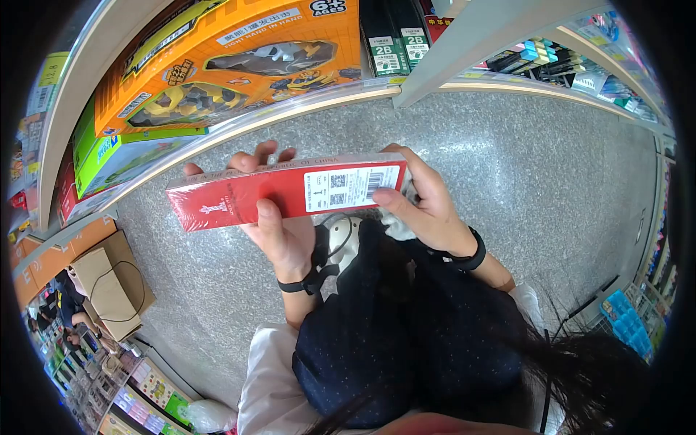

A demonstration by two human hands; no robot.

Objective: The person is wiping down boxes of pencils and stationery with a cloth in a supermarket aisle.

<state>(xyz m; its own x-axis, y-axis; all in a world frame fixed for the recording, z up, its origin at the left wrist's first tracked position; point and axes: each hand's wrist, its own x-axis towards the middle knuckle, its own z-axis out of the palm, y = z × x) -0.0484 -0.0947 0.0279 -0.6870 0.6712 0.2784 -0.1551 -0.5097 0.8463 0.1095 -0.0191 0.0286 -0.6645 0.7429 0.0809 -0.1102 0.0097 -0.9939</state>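
A long, flat red box (246, 203) in shiny plastic wrap is held up in front of me, tilted slightly, its right end higher. A white label with a barcode and square codes sits on its right half. My left hand (279, 235) supports the left part, thumb on the front and fingers showing behind the top edge. The right end is gripped by my right hand (424, 206), its thumb resting on the label beside the barcode. Each wrist wears a black band. What the box contains is hidden.
A shelf ahead carries an orange toy box (239, 72), a green box (130, 152) and dark green 2B packs (399, 51). Pens fill the shelf at right. A brown carton (109, 283) stands on the grey floor (196, 341) at left. A person sits beyond it.
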